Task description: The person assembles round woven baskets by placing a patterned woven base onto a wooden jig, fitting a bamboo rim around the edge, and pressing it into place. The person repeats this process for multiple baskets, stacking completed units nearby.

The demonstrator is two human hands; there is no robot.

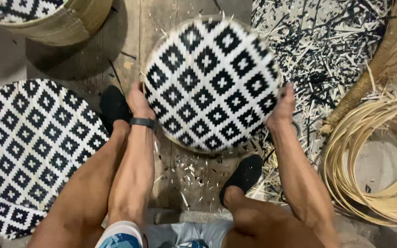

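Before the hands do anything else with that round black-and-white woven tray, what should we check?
1. Left hand on the round black-and-white woven tray: ok, it grips the left rim.
2. Right hand on the tray: ok, it grips the right rim.
3. Tray level: cannot tell; it faces the camera.
4. Rim finished: not ok, loose strip ends poke out along the top edge.
5. Feet placed: ok, the black shoes rest on the wooden floor below the tray.
6. Floor nearby: not ok, black and white cut strips litter the right side, beside the coil of pale cane.
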